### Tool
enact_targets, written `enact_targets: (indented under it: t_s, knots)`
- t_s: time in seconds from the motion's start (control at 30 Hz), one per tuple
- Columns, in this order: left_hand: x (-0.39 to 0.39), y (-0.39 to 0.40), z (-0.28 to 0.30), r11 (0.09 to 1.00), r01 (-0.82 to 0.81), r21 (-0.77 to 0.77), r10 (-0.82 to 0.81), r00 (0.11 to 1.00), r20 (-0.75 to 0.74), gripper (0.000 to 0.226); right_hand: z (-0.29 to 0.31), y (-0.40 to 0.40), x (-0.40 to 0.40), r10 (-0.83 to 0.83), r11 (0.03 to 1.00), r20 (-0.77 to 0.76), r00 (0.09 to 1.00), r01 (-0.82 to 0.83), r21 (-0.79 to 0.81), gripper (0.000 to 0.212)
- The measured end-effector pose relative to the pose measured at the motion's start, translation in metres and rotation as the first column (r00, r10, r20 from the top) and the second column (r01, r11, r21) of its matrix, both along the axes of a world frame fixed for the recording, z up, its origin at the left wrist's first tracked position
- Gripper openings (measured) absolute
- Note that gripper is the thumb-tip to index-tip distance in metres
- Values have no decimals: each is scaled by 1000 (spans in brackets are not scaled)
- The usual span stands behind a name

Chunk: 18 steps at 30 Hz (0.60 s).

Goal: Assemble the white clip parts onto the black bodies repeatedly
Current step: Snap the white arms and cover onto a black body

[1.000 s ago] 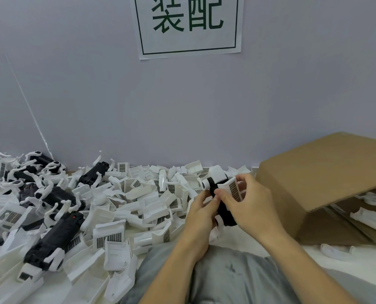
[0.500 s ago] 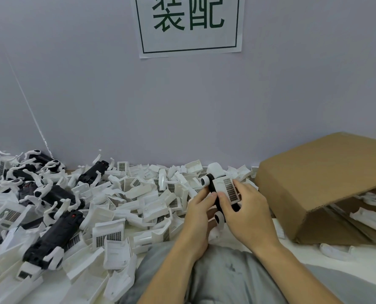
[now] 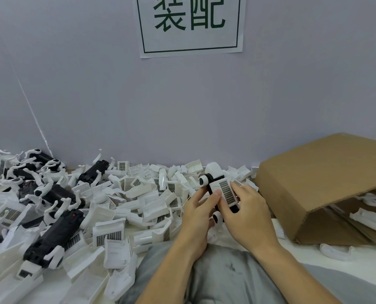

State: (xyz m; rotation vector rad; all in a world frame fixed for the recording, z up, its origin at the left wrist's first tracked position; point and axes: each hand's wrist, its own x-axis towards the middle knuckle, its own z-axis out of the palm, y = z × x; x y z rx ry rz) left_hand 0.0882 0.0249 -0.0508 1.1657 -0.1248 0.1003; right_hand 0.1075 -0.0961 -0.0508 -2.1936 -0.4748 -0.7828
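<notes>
hands: left hand (image 3: 199, 207) curls round the left side of a small black plastic body (image 3: 211, 185), its thumb tip on the edge of a white plastic clip part with a dark gridded label (image 3: 225, 192); right hand (image 3: 247, 210) grips the same piece from the right, fingers wrapped behind and the thumb low on the clip.
task thing: held above the lap, in front of the heap, with the labelled clip face turned up toward the camera.
risk, seating: the clip looks laid on the body, but whether it is fully snapped home cannot be told; uneven thumb pressure could leave one edge proud.
risk, slip: smooth moulded plastic and a small grip area; a hard press could shoot the piece out of the fingers into the heap.
risk, breakage: thin curved white prongs at both ends of the body could bend or snap if squeezed.
materials: loose pile of white plastic clip parts (image 3: 121, 207), hard, glossy and angular, many with gridded labels; finished black bodies with white hooked arms (image 3: 51, 238) at the left, matte and blocky.
surroundings: brown corrugated cardboard box (image 3: 318, 183) lying on its side at the right, white parts inside; paper sign with green characters (image 3: 190, 25) on the grey wall.
</notes>
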Motion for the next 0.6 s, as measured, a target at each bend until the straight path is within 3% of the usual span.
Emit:
enact_targets:
  t_s: [0.37, 0.47, 0.6]
  knots:
    - [3, 0, -1, 992, -42, -123, 44, 999, 17, 20, 2, -2, -2, 71, 990, 16, 997, -68, -120, 38]
    - [5, -1, -2, 982, -35, -188, 33, 999, -13, 25, -2, 1, 0, 158, 984, -4, 988, -157, 87, 22]
    - [8, -4, -4, 990, -48, -136, 48, 999, -2, 28, -3, 2, 0, 195, 943, -105, 975, -157, 295, 24]
